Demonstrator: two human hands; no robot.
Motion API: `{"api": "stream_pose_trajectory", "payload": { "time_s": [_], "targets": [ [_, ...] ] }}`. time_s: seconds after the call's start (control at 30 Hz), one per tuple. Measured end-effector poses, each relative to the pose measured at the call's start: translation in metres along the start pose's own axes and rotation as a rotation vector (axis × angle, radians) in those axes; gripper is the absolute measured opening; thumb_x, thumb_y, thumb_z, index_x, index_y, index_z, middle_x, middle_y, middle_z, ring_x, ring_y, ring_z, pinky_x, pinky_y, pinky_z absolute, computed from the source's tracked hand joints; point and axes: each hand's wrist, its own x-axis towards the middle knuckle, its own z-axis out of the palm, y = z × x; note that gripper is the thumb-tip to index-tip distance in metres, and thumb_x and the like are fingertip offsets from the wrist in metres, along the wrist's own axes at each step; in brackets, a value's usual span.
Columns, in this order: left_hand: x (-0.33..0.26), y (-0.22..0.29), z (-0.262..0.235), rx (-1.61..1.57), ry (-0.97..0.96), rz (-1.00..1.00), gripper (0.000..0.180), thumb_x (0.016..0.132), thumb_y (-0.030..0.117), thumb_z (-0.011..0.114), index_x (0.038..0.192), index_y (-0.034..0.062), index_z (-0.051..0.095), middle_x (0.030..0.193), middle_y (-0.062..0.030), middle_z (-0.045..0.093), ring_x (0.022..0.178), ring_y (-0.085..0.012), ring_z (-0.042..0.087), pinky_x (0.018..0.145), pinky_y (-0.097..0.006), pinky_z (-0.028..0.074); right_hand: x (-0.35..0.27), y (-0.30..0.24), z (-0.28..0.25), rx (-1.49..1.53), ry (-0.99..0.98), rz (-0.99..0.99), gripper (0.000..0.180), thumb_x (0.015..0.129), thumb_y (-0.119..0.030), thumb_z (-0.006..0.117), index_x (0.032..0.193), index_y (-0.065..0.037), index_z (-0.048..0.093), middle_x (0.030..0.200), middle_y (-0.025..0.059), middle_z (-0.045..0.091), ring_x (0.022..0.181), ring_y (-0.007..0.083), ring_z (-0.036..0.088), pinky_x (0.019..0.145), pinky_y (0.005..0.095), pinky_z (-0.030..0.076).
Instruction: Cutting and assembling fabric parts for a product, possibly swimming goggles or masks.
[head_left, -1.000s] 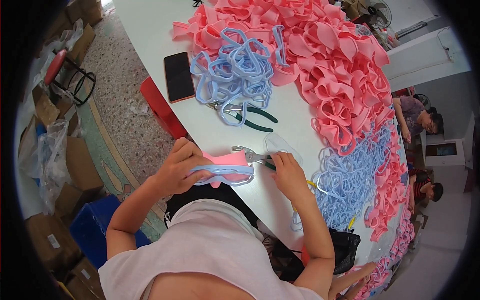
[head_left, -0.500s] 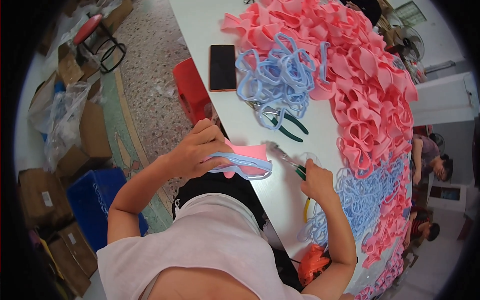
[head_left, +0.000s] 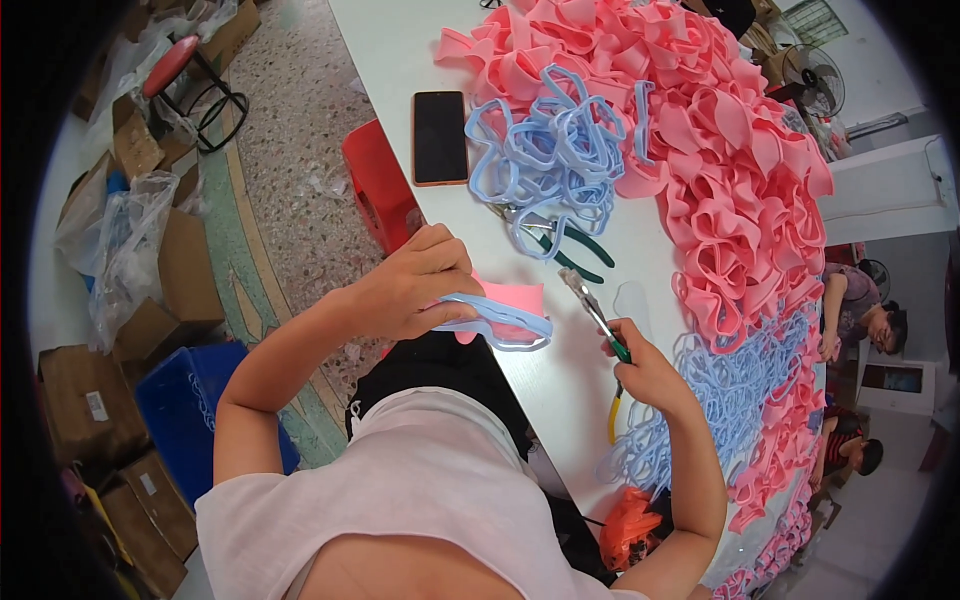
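My left hand (head_left: 418, 285) is closed on a pink band (head_left: 518, 295) of soft sheet material and a pale blue strip (head_left: 522, 322) along its near edge. Both stick out to the right, over the table's front edge. In my right hand (head_left: 648, 370) is a pair of green-handled pliers (head_left: 598, 318), the fingers wrapped round its handles. Its metal head points up and left, apart from the pink band. Another pair of green-handled pliers (head_left: 588, 242) lies on the table, partly under a heap of blue loops (head_left: 548, 140).
The white table (head_left: 545, 400) bears a large pile of pink bands (head_left: 710, 150), a tangle of thin blue loops (head_left: 735, 390), a phone (head_left: 440, 138) and an orange bag (head_left: 628, 525). Beside it stand a red stool (head_left: 375, 185) and a blue bin (head_left: 175, 400). Other people sit at the far right.
My right hand has moved slightly right, and the pliers' head has swung up and away from the pink band. My left hand has shifted a little right with the band and strip.
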Motion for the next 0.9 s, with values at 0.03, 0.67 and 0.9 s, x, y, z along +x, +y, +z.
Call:
{"api": "stream_pose_trajectory", "payload": {
  "time_s": [0.03, 0.67, 0.9],
  "targets": [
    [0.002, 0.0, 0.001, -0.003, 0.0, 0.007, 0.022, 0.079, 0.017, 0.076, 0.096, 0.0048, 0.068, 0.089, -0.0061, 0.05, 0.087, -0.0252, 0.046, 0.078, -0.036, 0.039, 0.003, 0.006, -0.002, 0.0, 0.007, 0.003, 0.046, 0.077, 0.007, 0.045, 0.122, -0.002, 0.046, 0.105, 0.017, 0.058, 0.095, 0.0282, 0.057, 0.087, 0.0405, 0.046],
    [0.019, 0.002, 0.006, 0.002, -0.024, 0.028, 0.021, 0.081, 0.018, 0.074, 0.096, 0.0057, 0.067, 0.09, -0.006, 0.051, 0.087, -0.0254, 0.046, 0.08, -0.036, 0.039, -0.014, -0.024, -0.009, -0.22, 0.312, -0.381, 0.064, 0.069, 0.013, 0.049, 0.131, 0.002, 0.043, 0.125, 0.0204, 0.052, 0.117, 0.0336, 0.051, 0.097, 0.0443, 0.044],
    [0.021, 0.007, 0.007, 0.004, -0.033, 0.047, 0.021, 0.082, 0.02, 0.073, 0.096, 0.0064, 0.066, 0.091, -0.0063, 0.051, 0.088, -0.026, 0.046, 0.081, -0.037, 0.039, -0.025, -0.053, -0.003, -0.819, 0.414, -0.461, 0.063, 0.066, 0.008, 0.06, 0.127, 0.001, 0.046, 0.121, 0.0205, 0.049, 0.114, 0.0381, 0.047, 0.098, 0.0458, 0.041]
  ]
}}
